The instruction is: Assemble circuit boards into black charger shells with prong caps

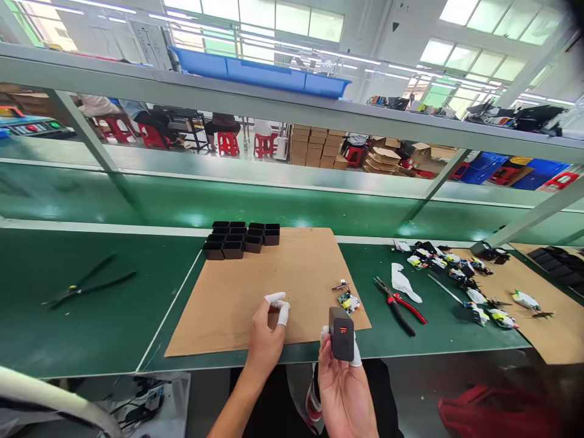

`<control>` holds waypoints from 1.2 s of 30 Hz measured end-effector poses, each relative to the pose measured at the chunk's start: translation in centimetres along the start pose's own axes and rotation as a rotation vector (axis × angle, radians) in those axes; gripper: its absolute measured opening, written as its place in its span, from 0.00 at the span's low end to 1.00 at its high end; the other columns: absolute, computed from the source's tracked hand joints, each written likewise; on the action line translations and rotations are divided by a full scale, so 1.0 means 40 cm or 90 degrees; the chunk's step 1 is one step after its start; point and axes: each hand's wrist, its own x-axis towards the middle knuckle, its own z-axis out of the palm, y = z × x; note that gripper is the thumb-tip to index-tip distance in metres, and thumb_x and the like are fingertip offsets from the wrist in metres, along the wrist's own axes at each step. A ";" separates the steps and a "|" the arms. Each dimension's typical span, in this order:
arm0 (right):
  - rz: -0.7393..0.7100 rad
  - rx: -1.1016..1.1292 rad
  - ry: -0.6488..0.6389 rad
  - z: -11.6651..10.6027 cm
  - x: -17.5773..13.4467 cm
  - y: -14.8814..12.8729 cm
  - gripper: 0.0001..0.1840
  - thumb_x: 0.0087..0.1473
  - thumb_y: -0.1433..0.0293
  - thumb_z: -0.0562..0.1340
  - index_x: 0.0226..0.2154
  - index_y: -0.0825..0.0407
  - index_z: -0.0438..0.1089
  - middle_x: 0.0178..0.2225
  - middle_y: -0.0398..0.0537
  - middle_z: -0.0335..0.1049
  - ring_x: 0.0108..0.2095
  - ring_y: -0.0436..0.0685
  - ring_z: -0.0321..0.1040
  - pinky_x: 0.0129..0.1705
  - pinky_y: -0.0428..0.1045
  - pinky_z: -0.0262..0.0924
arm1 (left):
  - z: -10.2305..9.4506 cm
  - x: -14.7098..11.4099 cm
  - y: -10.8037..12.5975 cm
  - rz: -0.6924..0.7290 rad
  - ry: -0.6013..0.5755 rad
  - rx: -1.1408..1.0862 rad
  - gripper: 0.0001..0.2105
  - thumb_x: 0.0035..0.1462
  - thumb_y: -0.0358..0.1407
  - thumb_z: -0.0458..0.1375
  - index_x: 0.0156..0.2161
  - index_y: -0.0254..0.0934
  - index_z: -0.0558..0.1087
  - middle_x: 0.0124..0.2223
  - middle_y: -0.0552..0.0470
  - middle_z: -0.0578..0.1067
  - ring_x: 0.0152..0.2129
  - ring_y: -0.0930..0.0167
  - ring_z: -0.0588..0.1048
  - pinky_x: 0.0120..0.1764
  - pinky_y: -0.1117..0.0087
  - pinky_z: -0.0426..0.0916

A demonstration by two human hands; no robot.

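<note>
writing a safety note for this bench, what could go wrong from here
The black casing, in the right hand by the green bench's front edge, might drop if it slips. The small circuit board lies uncovered near the cardboard's right edge, so a knock could damage it. The red-and-black pliers lie nearby and, if nudged, might scrape it.

Bright light comes through the high windows (292,19), washed out to white, and from thin tube lights (349,56) overhead. The green panel (274,201) carries pale glare spots. Beneath the surface (91,340) it is dimmer. Wide-angle distortion stretches the edges; the red object (493,413) at lower right looks blurred.
</note>
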 end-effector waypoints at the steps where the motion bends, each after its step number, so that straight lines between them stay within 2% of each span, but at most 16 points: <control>1: 0.004 0.012 0.006 0.011 -0.011 -0.003 0.16 0.70 0.77 0.60 0.44 0.51 0.85 0.44 0.49 0.89 0.42 0.52 0.88 0.45 0.46 0.84 | 0.000 0.000 0.000 0.000 -0.002 0.000 0.15 0.69 0.47 0.61 0.53 0.42 0.79 0.44 0.48 0.84 0.44 0.60 0.82 0.54 0.55 0.74; 8: -0.044 0.008 0.026 0.056 -0.024 -0.023 0.17 0.74 0.75 0.57 0.51 0.50 0.82 0.46 0.48 0.88 0.48 0.52 0.86 0.50 0.46 0.84 | 0.001 0.000 -0.004 -0.003 0.002 0.017 0.15 0.68 0.48 0.61 0.52 0.42 0.79 0.46 0.46 0.84 0.45 0.58 0.82 0.53 0.54 0.74; 11: -0.076 -0.035 -0.011 0.051 -0.016 -0.029 0.14 0.73 0.72 0.61 0.51 0.49 0.82 0.50 0.49 0.87 0.52 0.53 0.85 0.54 0.48 0.82 | 0.002 0.001 -0.004 -0.002 0.004 0.021 0.15 0.68 0.48 0.61 0.52 0.42 0.80 0.45 0.46 0.84 0.44 0.58 0.82 0.53 0.54 0.74; 14: -0.149 -0.118 -0.079 0.046 -0.012 -0.035 0.11 0.68 0.64 0.69 0.51 0.47 0.83 0.54 0.48 0.85 0.55 0.55 0.84 0.55 0.49 0.82 | 0.000 0.000 -0.001 -0.003 0.007 0.026 0.15 0.68 0.48 0.61 0.52 0.42 0.80 0.45 0.46 0.84 0.44 0.58 0.82 0.51 0.55 0.75; 16: -0.287 -0.191 -0.102 0.045 -0.011 -0.038 0.15 0.65 0.58 0.73 0.51 0.45 0.82 0.53 0.47 0.85 0.54 0.57 0.84 0.54 0.51 0.83 | -0.001 -0.001 0.000 -0.004 0.008 0.027 0.15 0.69 0.48 0.61 0.52 0.42 0.80 0.45 0.46 0.84 0.44 0.59 0.81 0.52 0.55 0.75; 17: -0.401 -0.227 -0.097 0.043 -0.008 -0.039 0.16 0.62 0.57 0.75 0.50 0.44 0.82 0.52 0.47 0.86 0.53 0.58 0.84 0.53 0.53 0.83 | -0.001 -0.001 0.000 -0.004 0.007 0.027 0.15 0.69 0.48 0.61 0.52 0.42 0.80 0.44 0.46 0.84 0.44 0.59 0.81 0.52 0.55 0.75; 20: -0.787 -0.380 -0.114 0.023 0.021 -0.037 0.15 0.55 0.67 0.81 0.45 0.44 0.84 0.48 0.47 0.86 0.50 0.62 0.84 0.56 0.59 0.81 | -0.002 -0.002 -0.002 -0.006 0.003 0.023 0.15 0.69 0.48 0.61 0.52 0.42 0.80 0.44 0.47 0.83 0.44 0.59 0.81 0.52 0.55 0.75; 21: -0.869 -0.465 -0.155 0.010 0.038 -0.035 0.16 0.54 0.71 0.80 0.45 0.44 0.84 0.48 0.48 0.85 0.50 0.63 0.83 0.56 0.61 0.80 | -0.001 -0.002 -0.003 -0.008 0.003 0.022 0.15 0.69 0.48 0.61 0.52 0.42 0.79 0.44 0.47 0.83 0.44 0.59 0.81 0.53 0.55 0.75; 22: -0.904 -0.566 -0.211 -0.005 0.058 -0.031 0.17 0.55 0.74 0.79 0.47 0.43 0.85 0.49 0.50 0.85 0.50 0.63 0.83 0.57 0.61 0.80 | -0.001 -0.002 -0.004 -0.009 0.004 0.021 0.15 0.69 0.48 0.61 0.52 0.42 0.79 0.45 0.47 0.83 0.44 0.59 0.81 0.53 0.55 0.75; 24: -0.859 -0.752 -0.314 -0.037 0.100 -0.023 0.17 0.60 0.74 0.74 0.50 0.42 0.85 0.52 0.52 0.84 0.51 0.63 0.83 0.56 0.59 0.79 | 0.000 -0.001 -0.005 -0.013 0.007 0.020 0.15 0.68 0.48 0.61 0.52 0.42 0.79 0.45 0.47 0.84 0.45 0.59 0.81 0.54 0.55 0.74; 26: -0.777 -0.826 -0.341 -0.061 0.133 -0.015 0.15 0.64 0.71 0.71 0.51 0.42 0.86 0.53 0.54 0.84 0.52 0.63 0.83 0.58 0.58 0.78 | 0.001 0.000 -0.003 -0.015 0.005 0.017 0.15 0.68 0.48 0.61 0.51 0.42 0.79 0.45 0.46 0.84 0.45 0.59 0.81 0.55 0.54 0.74; 30: -0.676 -0.794 -0.319 -0.065 0.156 -0.012 0.11 0.61 0.65 0.74 0.47 0.44 0.87 0.51 0.55 0.84 0.53 0.64 0.83 0.60 0.58 0.76 | -0.002 0.003 0.002 -0.012 0.005 0.012 0.15 0.68 0.48 0.61 0.51 0.41 0.79 0.46 0.45 0.84 0.46 0.58 0.81 0.56 0.52 0.74; 33: -0.612 -0.717 -0.274 -0.041 0.147 -0.004 0.13 0.58 0.60 0.77 0.43 0.49 0.87 0.46 0.55 0.86 0.48 0.63 0.84 0.57 0.56 0.79 | -0.004 0.006 0.003 -0.007 0.017 0.009 0.15 0.67 0.48 0.62 0.50 0.41 0.79 0.44 0.45 0.84 0.45 0.57 0.82 0.54 0.51 0.74; 36: -0.535 -0.618 -0.229 -0.010 0.118 0.011 0.20 0.68 0.52 0.68 0.49 0.50 0.83 0.45 0.53 0.86 0.47 0.61 0.86 0.52 0.57 0.83 | -0.005 0.006 0.002 -0.003 0.025 0.007 0.15 0.67 0.48 0.61 0.50 0.41 0.80 0.43 0.45 0.84 0.43 0.57 0.82 0.53 0.52 0.75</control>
